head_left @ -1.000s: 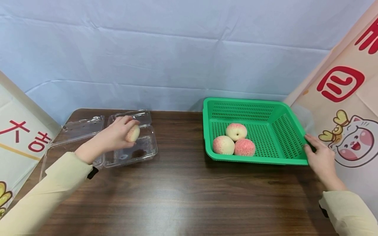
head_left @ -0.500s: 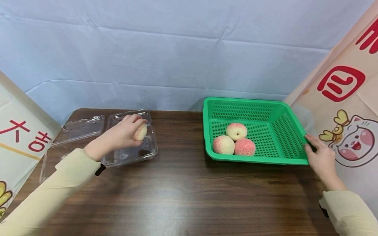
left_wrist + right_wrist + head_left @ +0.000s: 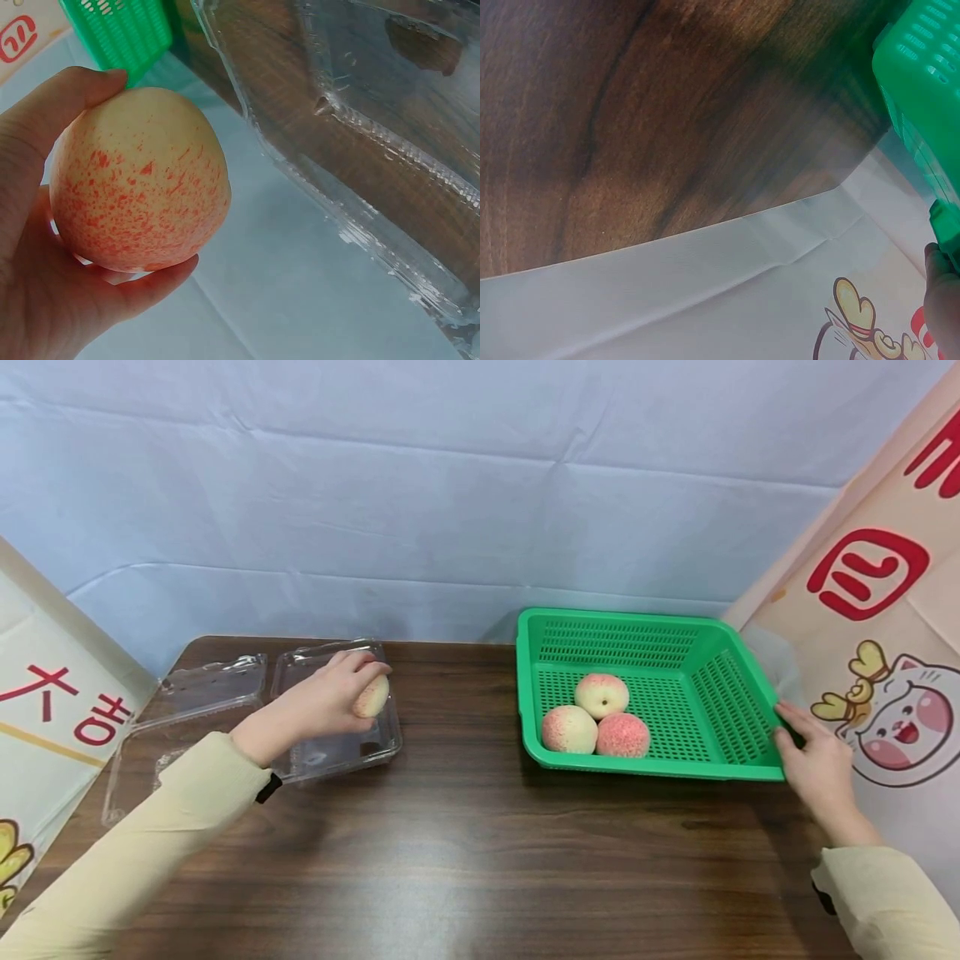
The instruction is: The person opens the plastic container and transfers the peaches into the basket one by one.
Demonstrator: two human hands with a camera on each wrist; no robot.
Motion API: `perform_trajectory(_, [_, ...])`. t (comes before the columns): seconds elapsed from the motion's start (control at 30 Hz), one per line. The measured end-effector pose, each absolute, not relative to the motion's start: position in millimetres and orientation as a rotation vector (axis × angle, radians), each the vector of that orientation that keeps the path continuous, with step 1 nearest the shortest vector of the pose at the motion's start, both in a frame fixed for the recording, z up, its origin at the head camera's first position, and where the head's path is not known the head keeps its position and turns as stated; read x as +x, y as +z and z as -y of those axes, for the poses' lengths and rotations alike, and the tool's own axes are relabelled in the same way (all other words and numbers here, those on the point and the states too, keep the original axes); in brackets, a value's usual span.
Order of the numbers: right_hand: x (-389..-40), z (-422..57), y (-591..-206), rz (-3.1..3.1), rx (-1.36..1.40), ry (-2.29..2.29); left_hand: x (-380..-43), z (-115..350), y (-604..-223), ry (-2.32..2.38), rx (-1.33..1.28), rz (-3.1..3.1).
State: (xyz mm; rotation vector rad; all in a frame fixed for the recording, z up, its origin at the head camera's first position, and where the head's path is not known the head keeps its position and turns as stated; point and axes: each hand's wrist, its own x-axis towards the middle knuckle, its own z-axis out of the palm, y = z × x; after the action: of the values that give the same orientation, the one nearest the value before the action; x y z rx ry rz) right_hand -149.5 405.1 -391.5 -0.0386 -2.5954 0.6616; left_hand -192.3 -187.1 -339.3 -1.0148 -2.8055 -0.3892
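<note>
My left hand grips a pale peach speckled with red, holding it over an open clear plastic clamshell box. In the left wrist view, thumb and fingers curve round the peach, with the box's edge beside it. At the right, my right hand holds the side rim of a green plastic basket, thumb at the near corner. Inside the basket, three peaches cluster at the front left: a pale one, a redder one and one behind.
Another clear plastic box lies open at the table's left end, partly behind my left sleeve. The brown wooden table runs back to a pale cloth wall. Printed cloth panels stand at both sides.
The left hand has moved to the right with the peach, across the clear box. The right hand and the basket have stayed in place.
</note>
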Motion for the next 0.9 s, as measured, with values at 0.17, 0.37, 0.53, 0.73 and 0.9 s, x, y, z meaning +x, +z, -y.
perform_trajectory(0.17, [-150.2, -405.1, -391.1, 2.592, -0.035, 0.656, -192.9, 180.0, -335.7, -0.395, -1.031, 2.796])
perform_trajectory(0.37, [-149.8, -406.1, -392.3, 2.594, -0.019, 0.649, -194.4, 171.2, -331.2, -0.410, -1.044, 2.815])
perform_trajectory(0.53, [-148.5, -406.0, -393.1, 2.588, -0.012, 0.648, -196.2, 165.0, -329.3, -0.405, -1.065, 2.808])
perform_trajectory(0.73, [-148.1, -405.9, -393.4, 2.582, -0.017, 0.654, -198.8, 156.8, -328.8, -0.418, -1.107, 2.763])
perform_trajectory(0.9, [-149.2, -405.0, -392.6, 2.578, -0.020, 0.650, -200.0, 149.4, -325.6, -0.429, -1.102, 2.793])
